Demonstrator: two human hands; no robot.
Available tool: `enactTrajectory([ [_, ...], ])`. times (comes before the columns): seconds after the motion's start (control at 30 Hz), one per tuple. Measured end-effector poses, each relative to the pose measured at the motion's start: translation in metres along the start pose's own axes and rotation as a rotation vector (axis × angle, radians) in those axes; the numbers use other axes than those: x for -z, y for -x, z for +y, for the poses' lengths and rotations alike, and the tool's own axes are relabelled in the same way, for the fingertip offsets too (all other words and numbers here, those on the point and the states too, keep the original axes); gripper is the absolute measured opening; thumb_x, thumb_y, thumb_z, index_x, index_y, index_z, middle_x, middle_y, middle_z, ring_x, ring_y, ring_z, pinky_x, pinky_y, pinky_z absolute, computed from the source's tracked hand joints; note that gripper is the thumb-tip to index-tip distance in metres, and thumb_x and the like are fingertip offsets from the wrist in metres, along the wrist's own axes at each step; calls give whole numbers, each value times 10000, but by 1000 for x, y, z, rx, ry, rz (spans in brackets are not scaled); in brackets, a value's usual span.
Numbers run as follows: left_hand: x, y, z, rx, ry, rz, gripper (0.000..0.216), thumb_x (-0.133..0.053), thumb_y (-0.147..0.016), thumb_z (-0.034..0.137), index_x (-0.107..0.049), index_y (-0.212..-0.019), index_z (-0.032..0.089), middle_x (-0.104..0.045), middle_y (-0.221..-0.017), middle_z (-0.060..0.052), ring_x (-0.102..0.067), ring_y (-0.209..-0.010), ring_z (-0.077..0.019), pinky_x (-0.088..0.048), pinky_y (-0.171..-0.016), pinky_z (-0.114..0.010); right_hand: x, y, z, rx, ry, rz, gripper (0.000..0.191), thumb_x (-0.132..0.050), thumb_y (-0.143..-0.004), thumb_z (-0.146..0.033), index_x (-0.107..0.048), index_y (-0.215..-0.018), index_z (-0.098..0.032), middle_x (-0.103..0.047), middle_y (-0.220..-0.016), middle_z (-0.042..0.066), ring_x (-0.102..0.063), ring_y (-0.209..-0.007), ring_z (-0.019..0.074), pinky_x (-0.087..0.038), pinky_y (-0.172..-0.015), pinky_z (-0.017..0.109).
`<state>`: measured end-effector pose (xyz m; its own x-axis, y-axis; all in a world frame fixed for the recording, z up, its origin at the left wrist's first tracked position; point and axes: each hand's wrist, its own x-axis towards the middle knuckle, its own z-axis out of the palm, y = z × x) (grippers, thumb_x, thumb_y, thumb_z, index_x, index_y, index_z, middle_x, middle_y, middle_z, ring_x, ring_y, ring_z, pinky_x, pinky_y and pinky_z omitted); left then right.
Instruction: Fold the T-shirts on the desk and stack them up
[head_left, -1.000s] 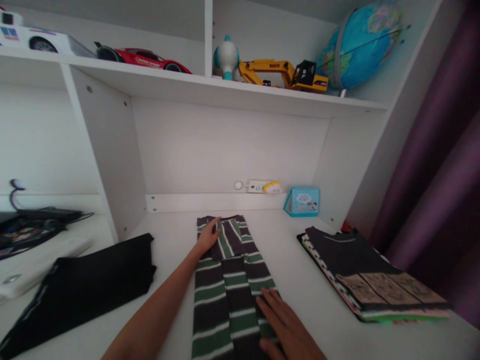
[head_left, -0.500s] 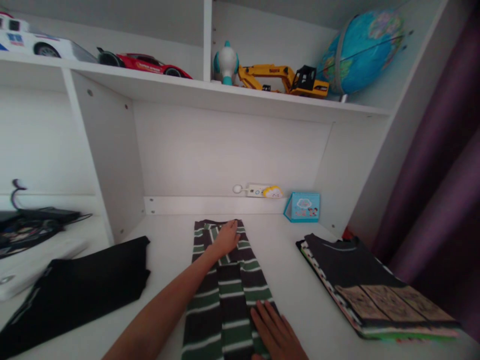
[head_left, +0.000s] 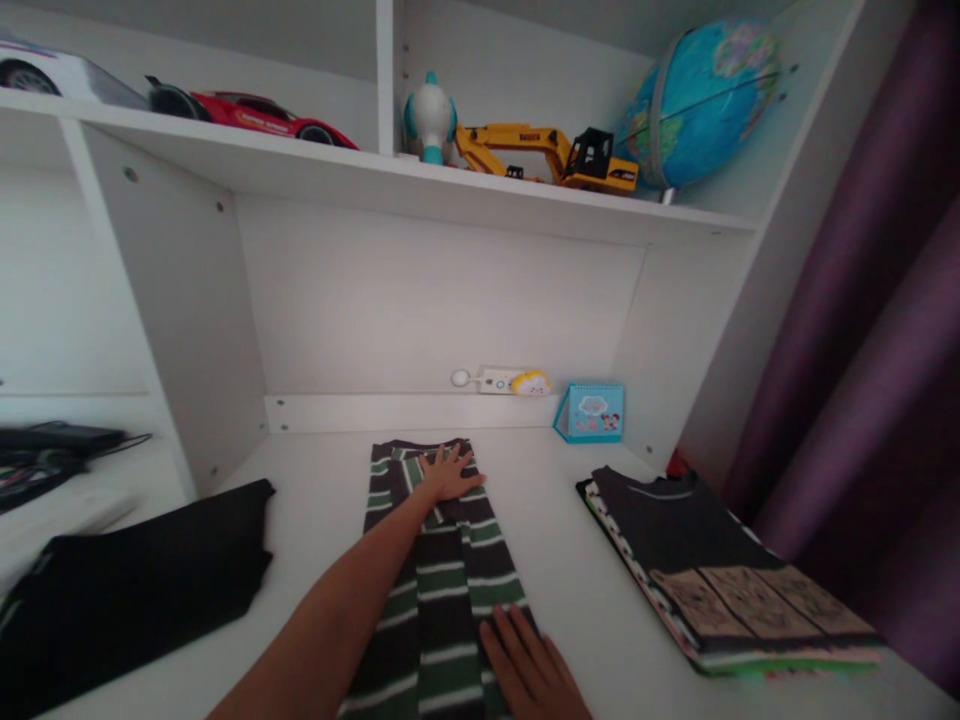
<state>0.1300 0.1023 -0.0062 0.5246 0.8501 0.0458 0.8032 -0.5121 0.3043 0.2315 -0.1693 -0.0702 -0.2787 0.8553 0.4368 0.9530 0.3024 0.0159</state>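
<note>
A striped shirt [head_left: 442, 590] in dark brown, green and white lies on the white desk, its sides folded inward into a long strip. My left hand [head_left: 448, 475] rests near its far end, fingers spread over the cloth. Lower down, my right hand [head_left: 534, 665] lies flat along the shirt's right edge with its fingers stretched out. Neither hand grips the fabric. The near end of the shirt runs out of the bottom of the view, and my left forearm hides part of its left side.
To the right is a stack of folded shirts [head_left: 720, 570], a dark one on top. Black folded clothing [head_left: 150, 580] lies at the left. A blue desk calendar [head_left: 592, 413] and a power strip [head_left: 496, 381] are at the back. The shelf [head_left: 480, 192] above holds toys and a globe [head_left: 705, 100].
My left hand has spread its fingers, which were closer together at the shirt's far edge. My right hand stays flat on the right side. The view has turned slightly right.
</note>
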Motion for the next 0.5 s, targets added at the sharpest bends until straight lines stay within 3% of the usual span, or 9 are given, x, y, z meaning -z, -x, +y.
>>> enactTrajectory([
  [0.1, 11, 14, -2, -23, 21, -37, 726, -391, -703, 651, -264, -1318, 287, -109, -1417, -107, -26, -1272, -365, -5, -889, -669, 4, 0, 10, 126, -56, -24, 640, -431, -789, -494, -168, -1332, -283, -354, -1299, 26, -439, -1122, 245, -463, -804, 313],
  [0.2, 20, 42, -13, -85, -15, 23, 769, -407, -686, 666, -237, -1328, 278, -68, -1417, -127, 26, -1274, -354, 7, -887, -665, 9, -1, 12, 129, -84, -64, 669, -423, -794, -500, -110, -1337, -268, -325, -1314, 40, -411, -1145, 254, -451, -825, 337],
  [0.33, 23, 74, -35, 11, -37, 5, 819, -370, -672, 707, -224, -1337, 252, -93, -1410, -152, 17, -1267, -376, -9, -889, -661, 19, -2, 4, 85, -113, -153, 603, -374, -828, -465, -121, -1332, -252, -273, -1334, 54, -352, -1181, 272, -423, -866, 393],
  [0.5, 24, 84, -40, 52, -35, 33, 731, -353, -711, 677, -267, -1320, 281, -137, -1414, -105, -19, -1275, -357, -18, -922, -629, 41, -6, -9, -2, -187, -228, 554, -397, -828, -418, -209, -1316, -233, -259, -1337, 64, -305, -1206, 281, -384, -904, 451],
])
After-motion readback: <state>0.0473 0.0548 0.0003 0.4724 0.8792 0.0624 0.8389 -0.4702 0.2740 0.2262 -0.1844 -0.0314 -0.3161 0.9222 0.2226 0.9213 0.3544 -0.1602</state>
